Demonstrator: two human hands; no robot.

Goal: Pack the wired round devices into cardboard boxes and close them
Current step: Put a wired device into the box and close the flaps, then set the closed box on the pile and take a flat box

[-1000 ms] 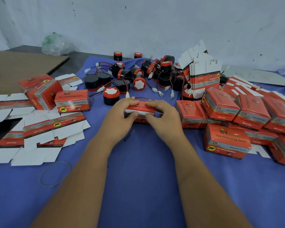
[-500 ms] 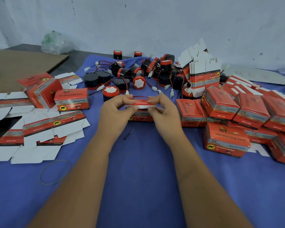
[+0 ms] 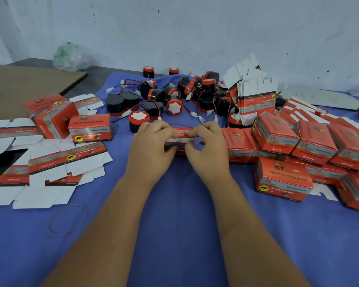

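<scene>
A small red cardboard box (image 3: 179, 139) stands on the blue cloth at centre, mostly hidden by my hands. My left hand (image 3: 151, 146) grips its left end and my right hand (image 3: 207, 148) its right end, fingertips pressing on the top flap. A thin red wire (image 3: 181, 125) arcs above the box's far edge. Behind it lies a heap of black-and-red round devices (image 3: 195, 94) with red wires and white plugs; one device (image 3: 138, 120) stands just beyond my left hand.
Closed red boxes (image 3: 282, 179) are piled at the right. A stack of flat box blanks (image 3: 255, 100) stands behind them. More flat blanks (image 3: 66, 160) and closed boxes (image 3: 90, 129) lie at the left. A rubber band (image 3: 67, 219) lies near left. A plastic bag (image 3: 68, 58) sits by the wall.
Both hands lifted their fingertips from the box's front onto its top, and the flap is now pressed lower over the wire. The box stayed in place.
</scene>
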